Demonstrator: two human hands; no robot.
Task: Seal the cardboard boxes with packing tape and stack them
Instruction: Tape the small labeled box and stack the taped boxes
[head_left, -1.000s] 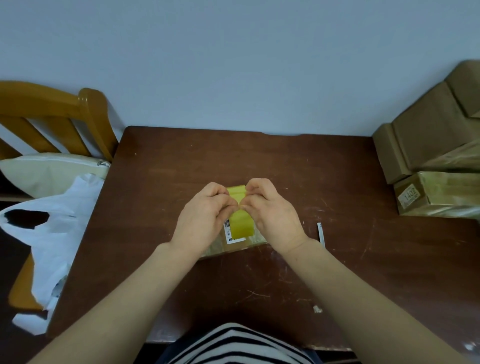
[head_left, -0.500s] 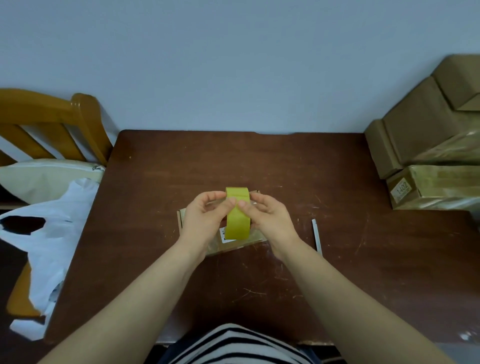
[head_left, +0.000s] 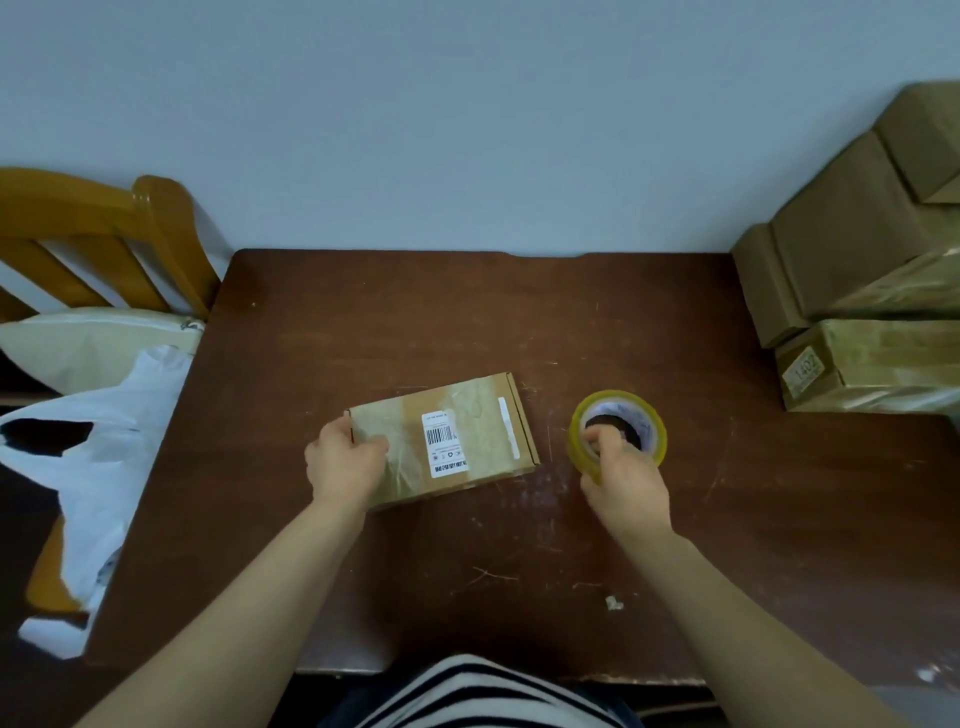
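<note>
Brown and scratched, the wooden table (head_left: 467, 322) stands against a plain pale wall. At its right edge, well apart from the work, is a pile of taped cardboard boxes (head_left: 852, 270). A wooden chair (head_left: 104, 244) with a white plastic bag (head_left: 104, 441) is at the left.

The flat cardboard box (head_left: 467, 415) lies near the table's middle. Glossy tape already crosses its lid, beside a barcode label (head_left: 444, 449). The left hand (head_left: 343, 462) holds the box's left end, fingers curled over the edge.

The right hand (head_left: 628, 483) grips the yellowish tape roll (head_left: 618, 426) just right of the box, fingers hooked into its core. I cannot tell whether the roll rests on the table.

This box looks sealed, so the step in hand seems to be parting from the tape. Next, the roll should be let go and the box carried right onto the pile, laid square.
</note>
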